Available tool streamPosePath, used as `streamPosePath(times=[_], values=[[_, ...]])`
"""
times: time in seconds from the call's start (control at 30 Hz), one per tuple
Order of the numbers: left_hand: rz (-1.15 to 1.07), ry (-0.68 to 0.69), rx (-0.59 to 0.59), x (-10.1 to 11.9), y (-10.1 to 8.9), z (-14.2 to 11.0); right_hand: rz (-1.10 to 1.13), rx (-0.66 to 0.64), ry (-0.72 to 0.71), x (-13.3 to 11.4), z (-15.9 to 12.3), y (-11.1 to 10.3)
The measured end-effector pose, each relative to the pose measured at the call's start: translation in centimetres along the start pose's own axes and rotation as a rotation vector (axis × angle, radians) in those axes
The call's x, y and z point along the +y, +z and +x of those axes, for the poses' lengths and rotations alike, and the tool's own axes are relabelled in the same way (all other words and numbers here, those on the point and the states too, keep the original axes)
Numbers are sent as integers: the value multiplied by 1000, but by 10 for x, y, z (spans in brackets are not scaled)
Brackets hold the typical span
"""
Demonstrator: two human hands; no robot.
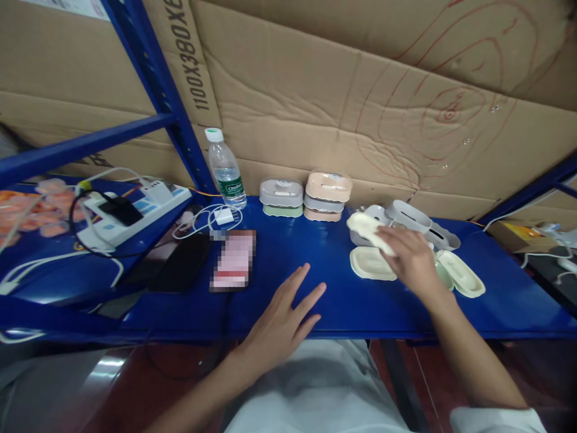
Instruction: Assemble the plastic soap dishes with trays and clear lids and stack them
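Note:
My right hand [412, 255] grips a cream, wavy-edged plastic piece [364, 227], tilted above the right part of the blue table. Below it lies a cream oval lid-like piece [372, 263]. Another cream oval piece [464, 275] rests right of that hand, and a green piece [444, 275] is partly covered by the wrist. Grey oval parts [411, 215] lie piled behind the hand. Over the table's front edge, my left hand [288, 310] has its fingers spread and holds nothing. Two stacks of oval boxes stand against the cardboard: a grey-and-green one [282, 197] and a peach-and-grey one [328, 195].
A water bottle [226, 171] stands at the back left near a white charger [224, 216] with a coiled cable. A phone [233, 258] with a blurred screen and a dark phone [179, 263] lie left. Farther left are a power strip [130, 219] and orange items [49, 204].

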State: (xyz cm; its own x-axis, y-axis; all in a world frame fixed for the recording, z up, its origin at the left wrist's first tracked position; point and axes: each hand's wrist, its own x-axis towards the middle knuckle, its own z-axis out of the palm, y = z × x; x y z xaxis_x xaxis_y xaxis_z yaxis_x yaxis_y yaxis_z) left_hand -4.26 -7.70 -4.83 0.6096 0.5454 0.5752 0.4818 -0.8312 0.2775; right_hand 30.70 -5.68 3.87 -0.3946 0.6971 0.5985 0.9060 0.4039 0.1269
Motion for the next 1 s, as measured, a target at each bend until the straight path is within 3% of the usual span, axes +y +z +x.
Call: streamPosePath(times=[0.13,0.27,0.5,0.67,0.77,0.87,1.0], values=[[4,13,-31,-1,0,1,-216,-27,189,63,9,22],[-3,20,-24,-1,0,1,-270,-142,243,88,15,46],[-3,30,-27,-1,-1,2,-239,-209,264,84,27,47],[-8,36,-36,-1,-1,2,-75,-188,197,54,77,44],[-23,18,-46,-1,-3,2,42,-201,109,44,119,57],[-43,-1,-70,-2,-5,2,122,-242,73,48,153,80],[-66,-10,-91,-2,-6,1,177,-286,60,58,168,98]])
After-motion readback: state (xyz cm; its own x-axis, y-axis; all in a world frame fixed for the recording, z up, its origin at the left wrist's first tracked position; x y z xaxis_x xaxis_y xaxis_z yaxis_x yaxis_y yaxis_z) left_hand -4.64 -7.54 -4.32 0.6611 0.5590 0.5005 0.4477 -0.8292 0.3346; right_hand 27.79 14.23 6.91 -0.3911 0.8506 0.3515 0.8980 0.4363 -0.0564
